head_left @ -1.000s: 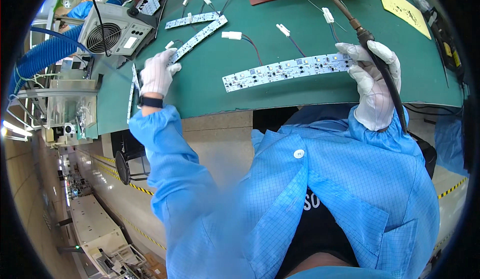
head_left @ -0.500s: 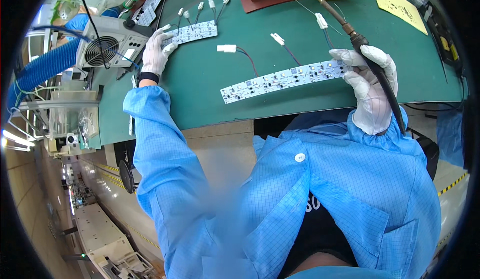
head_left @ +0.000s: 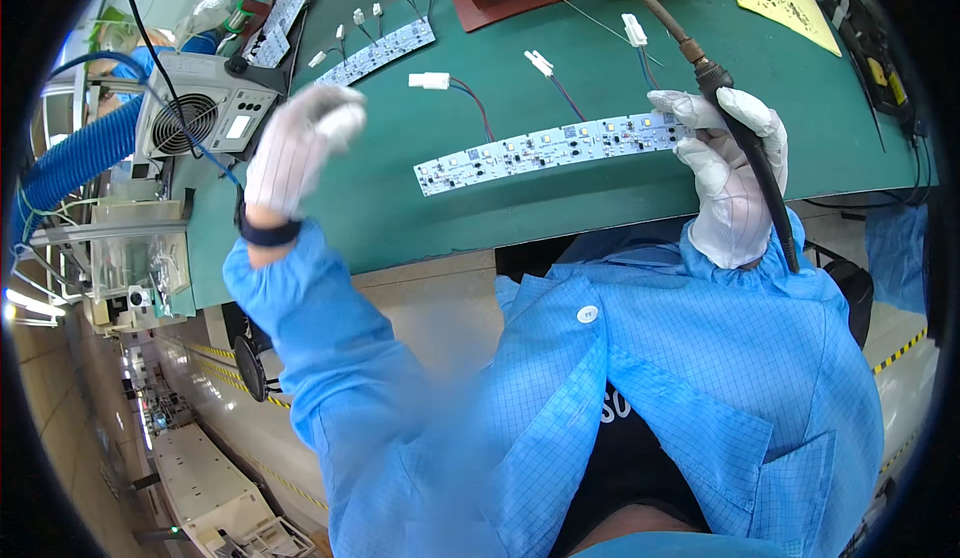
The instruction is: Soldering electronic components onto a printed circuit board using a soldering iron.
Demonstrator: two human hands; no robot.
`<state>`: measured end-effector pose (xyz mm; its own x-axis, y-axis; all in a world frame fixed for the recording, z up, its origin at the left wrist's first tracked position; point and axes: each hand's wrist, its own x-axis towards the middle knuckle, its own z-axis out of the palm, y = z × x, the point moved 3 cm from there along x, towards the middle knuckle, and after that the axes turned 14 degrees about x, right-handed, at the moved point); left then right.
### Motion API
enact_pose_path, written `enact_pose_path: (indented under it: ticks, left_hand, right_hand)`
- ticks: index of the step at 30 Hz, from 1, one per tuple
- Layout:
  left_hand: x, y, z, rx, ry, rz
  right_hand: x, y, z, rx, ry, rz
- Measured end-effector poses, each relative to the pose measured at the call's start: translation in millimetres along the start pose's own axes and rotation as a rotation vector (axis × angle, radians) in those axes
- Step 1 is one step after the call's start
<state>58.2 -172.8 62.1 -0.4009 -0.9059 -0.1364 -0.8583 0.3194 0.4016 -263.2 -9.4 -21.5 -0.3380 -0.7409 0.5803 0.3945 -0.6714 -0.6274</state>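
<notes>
While the long white LED circuit strip [head_left: 555,146] lies flat mid-mat, its right end under the gloved right hand [head_left: 733,183], that hand stays closed round a black-handled soldering iron [head_left: 722,93]. Left hand [head_left: 298,148] hovers raised, fingers loosely curled, holding nothing visible. Loose white-plug wire leads [head_left: 445,84] wait far side; soldering looks unfinished. Green bench mat [head_left: 420,223]; grey fan unit [head_left: 205,116] left; factory floor below.

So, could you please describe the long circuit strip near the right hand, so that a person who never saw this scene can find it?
Start at the green mat covering the bench. In its middle, before the person, lies a long white LED strip, slightly curved, its right end under the gloved right hand that holds a soldering iron. Unlike the shorter strip further back, red-and-black leads with white plugs run off its far edge.
</notes>
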Motion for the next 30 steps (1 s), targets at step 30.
enact_pose_path:
  ticks: [30]
  left_hand:
    - [-73.9, -244.3, -53.1, 0.717, 0.041, -0.905]
  right_hand:
    - [3.5, -0.2, 1.0, -0.133, -0.124, 0.073]
